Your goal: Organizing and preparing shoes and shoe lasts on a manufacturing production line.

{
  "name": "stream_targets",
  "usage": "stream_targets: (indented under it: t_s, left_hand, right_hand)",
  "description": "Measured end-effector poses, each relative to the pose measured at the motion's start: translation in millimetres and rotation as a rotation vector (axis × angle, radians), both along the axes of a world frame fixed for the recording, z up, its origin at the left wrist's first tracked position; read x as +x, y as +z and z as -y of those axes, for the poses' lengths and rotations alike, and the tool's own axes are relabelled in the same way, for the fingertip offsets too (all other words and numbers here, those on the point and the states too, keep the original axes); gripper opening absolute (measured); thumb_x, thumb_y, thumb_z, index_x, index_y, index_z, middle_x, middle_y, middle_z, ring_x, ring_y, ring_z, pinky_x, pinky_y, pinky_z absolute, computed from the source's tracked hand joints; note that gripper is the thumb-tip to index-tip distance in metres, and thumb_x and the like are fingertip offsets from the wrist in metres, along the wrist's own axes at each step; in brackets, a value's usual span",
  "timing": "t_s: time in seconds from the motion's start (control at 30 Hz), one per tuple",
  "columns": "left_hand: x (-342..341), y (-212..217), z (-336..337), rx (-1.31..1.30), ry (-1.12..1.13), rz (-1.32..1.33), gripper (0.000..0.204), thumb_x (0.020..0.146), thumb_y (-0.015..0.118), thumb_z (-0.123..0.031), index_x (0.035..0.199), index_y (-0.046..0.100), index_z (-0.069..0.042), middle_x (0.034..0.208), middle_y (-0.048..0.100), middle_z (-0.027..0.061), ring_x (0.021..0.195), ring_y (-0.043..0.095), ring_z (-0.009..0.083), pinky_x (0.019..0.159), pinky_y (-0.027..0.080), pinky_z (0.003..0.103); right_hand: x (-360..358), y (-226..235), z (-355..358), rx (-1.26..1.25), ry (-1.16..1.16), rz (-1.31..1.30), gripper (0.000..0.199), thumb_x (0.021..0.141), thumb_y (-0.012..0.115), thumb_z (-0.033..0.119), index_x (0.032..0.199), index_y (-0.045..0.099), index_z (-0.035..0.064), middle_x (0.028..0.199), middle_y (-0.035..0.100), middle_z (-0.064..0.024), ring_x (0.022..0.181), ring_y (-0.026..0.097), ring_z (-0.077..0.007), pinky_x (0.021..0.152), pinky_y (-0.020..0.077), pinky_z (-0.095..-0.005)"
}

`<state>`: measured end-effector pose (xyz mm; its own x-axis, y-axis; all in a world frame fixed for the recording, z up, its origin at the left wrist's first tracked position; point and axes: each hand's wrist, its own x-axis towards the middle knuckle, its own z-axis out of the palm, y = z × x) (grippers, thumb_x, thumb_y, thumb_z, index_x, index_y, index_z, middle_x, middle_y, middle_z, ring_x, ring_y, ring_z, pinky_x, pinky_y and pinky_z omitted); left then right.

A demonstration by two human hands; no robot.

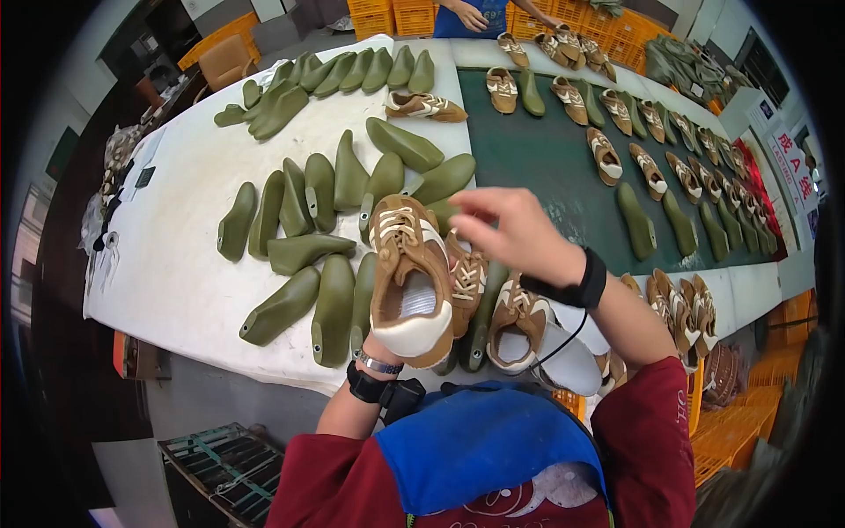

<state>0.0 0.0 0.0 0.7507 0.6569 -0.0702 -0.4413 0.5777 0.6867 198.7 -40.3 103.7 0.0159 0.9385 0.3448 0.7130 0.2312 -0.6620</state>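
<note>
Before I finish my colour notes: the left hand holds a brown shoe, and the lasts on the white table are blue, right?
Not blue: the head view shows green lasts on the white table. The left hand does hold a brown shoe.

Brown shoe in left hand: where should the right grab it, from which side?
Probably the brown shoe by its white heel, right hand coming from above: the opening faces the camera, insole showing, so the heel's edge looks pinchable.
</note>
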Motion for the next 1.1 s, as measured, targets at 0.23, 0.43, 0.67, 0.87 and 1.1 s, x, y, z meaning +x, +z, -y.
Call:
stream_targets:
  t_s: [0.23,0.43,0.67,0.87,1.1]
  left_hand:
    - [-12,17,-3,-0.559,-0.322,0.568,0.075,0.088,0.050,-0.048,0.139,0.022,-0.001,0.132,0.036,0.0286,0.109,0.052,0.0387,0.093,0.046,0.046]
    - [-26,-32,-30,-0.172,0.163,0.034,0.058,0.090,0.050,-0.038,0.134,0.034,-0.004,0.130,0.043,0.0212,0.111,0.051,0.0337,0.092,0.047,0.044]
    - [-76,-51,-72,-0.402,0.509,0.221,0.052,0.089,0.051,-0.038,0.131,0.043,-0.009,0.127,0.048,0.0175,0.111,0.050,0.0315,0.094,0.042,0.047]
    - [-79,-65,-66,-0.327,0.461,0.144,0.049,0.090,0.049,-0.041,0.123,0.049,-0.004,0.116,0.056,0.0147,0.104,0.055,0.0295,0.091,0.046,0.043]
    - [-89,-73,-63,-0.203,0.603,-0.162,0.043,0.091,0.051,-0.038,0.119,0.052,-0.006,0.109,0.060,0.0074,0.098,0.058,0.0224,0.088,0.047,0.036]
  right_hand:
    - [45,-66,-67,-0.408,0.091,0.380,0.031,0.076,0.060,0.021,0.101,0.064,0.0042,0.087,0.066,-0.0151,0.084,0.063,-0.0307,0.075,0.0496,-0.0400]
    - [31,-117,-125,-0.570,0.221,0.543,0.034,0.072,0.063,0.021,0.103,0.064,0.0075,0.092,0.065,-0.0179,0.088,0.062,-0.0323,0.078,0.0494,-0.0408]
    - [-14,-157,-143,-0.196,0.250,0.675,0.035,0.067,0.070,0.026,0.098,0.062,0.0127,0.094,0.062,-0.0090,0.092,0.059,-0.0291,0.073,0.0508,-0.0399]
    - [-46,-181,-163,-0.201,0.128,0.812,0.016,0.077,0.056,0.018,0.083,0.070,0.0117,0.088,0.066,-0.0077,0.086,0.063,-0.0244,0.069,0.0501,-0.0387]
    - [27,-181,-181,-0.229,0.126,0.865,0.009,0.069,0.060,0.015,0.070,0.069,0.0114,0.073,0.067,-0.0095,0.073,0.066,-0.0261,0.061,0.0516,-0.0387]
